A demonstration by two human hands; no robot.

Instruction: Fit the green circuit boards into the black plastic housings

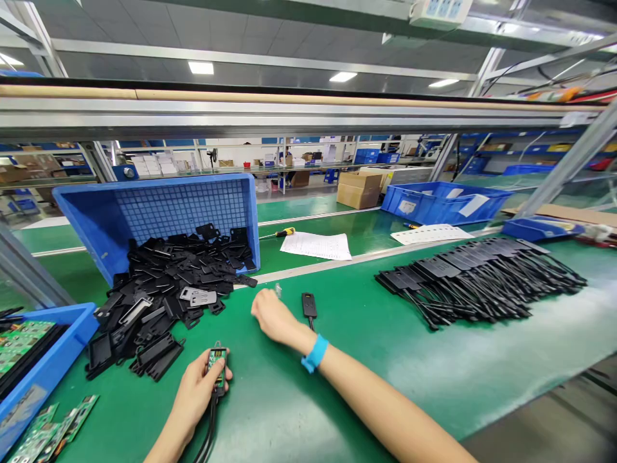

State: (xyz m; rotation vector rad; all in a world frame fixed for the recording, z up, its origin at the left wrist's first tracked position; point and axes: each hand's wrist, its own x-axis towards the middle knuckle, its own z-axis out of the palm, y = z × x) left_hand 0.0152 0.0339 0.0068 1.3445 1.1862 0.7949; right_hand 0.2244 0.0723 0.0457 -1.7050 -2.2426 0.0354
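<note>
My left hand (195, 384) is closed around a small green circuit board (218, 368) seated in a black plastic case, thumb pressed on top. Black cables (208, 427) run down from the case's lower end. Farther forward, my right hand (272, 314), with a blue band (315, 354) on the wrist, is curled closed above the green mat; whatever its fingers hold is hidden. A small clear piece (278, 290) shows just beyond that hand. To the right of it lies a black cased device (309, 305) with a cable, partly behind my forearm.
Black plastic case parts (164, 289) spill from a tipped blue crate (183, 206). Circuit boards fill a blue bin (62, 350) at left; several more boards (60, 431) lie beside it. Finished-looking cabled devices (472, 276) lie at right. A screwdriver (284, 232) and paper (317, 245) lie behind.
</note>
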